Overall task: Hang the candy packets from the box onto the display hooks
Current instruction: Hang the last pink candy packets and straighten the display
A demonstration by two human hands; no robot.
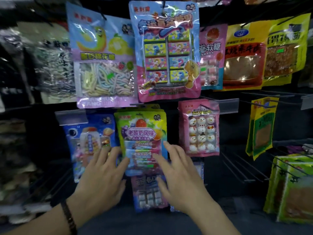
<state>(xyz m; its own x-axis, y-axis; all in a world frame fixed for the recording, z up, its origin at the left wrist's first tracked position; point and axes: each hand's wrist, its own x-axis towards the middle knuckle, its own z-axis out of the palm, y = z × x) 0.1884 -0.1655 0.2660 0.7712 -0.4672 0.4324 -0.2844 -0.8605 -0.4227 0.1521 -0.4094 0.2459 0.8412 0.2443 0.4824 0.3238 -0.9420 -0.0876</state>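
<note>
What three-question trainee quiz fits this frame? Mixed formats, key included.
1. True or false: the left hand and right hand have fingers spread, not fisted.
2. Where does the snowman packet hang relative to the green packet? A) to its right B) to its left C) above it
3. Fill in: the bracelet sits on the ___ wrist.
Key: 1 true; 2 A; 3 left.
</note>
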